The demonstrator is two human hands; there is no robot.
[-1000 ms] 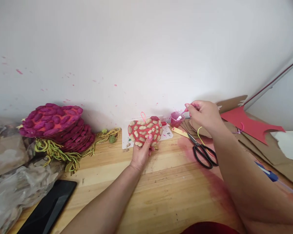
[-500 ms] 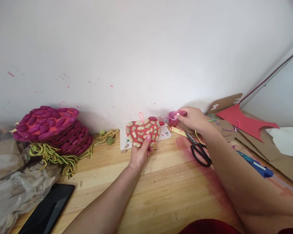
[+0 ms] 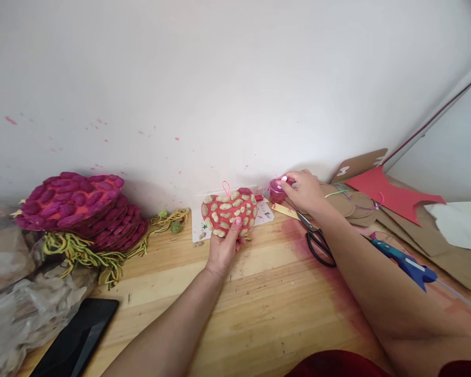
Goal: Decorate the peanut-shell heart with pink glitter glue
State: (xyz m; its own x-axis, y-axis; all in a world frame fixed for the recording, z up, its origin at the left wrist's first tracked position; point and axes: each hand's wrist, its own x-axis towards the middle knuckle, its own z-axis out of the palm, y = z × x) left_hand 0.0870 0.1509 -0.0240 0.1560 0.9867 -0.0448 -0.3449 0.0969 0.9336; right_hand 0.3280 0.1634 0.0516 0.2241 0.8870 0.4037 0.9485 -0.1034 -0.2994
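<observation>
My left hand (image 3: 223, 254) is closed on the lower edge of a red heart-shaped ornament (image 3: 226, 214), thumb on its front. Rows of peanut shells cover the ornament; one peanut (image 3: 244, 191) at its upper right is magenta. A pink string loop (image 3: 226, 188) stands up from its top. My right hand (image 3: 304, 191) is over a small clear cup of magenta paint (image 3: 277, 195), fingers pinched together at its rim. What they hold is hidden or too small to make out. Behind the ornament lies a paint-spotted white sheet (image 3: 199, 230).
At left, magenta peanut-covered ornaments (image 3: 74, 201) are stacked, with yellow-green yarn fringe (image 3: 76, 251). A black phone (image 3: 76, 335) and plastic bags (image 3: 19, 319) lie nearer. Scissors (image 3: 317, 243), brown cardboard pieces (image 3: 361, 207), red paper (image 3: 392, 191) and a blue glue gun (image 3: 410, 264) are at right.
My right hand has turned slightly, its pinched fingers shifting left and down at the paint cup. The left hand keeps the ornament in the same place.
</observation>
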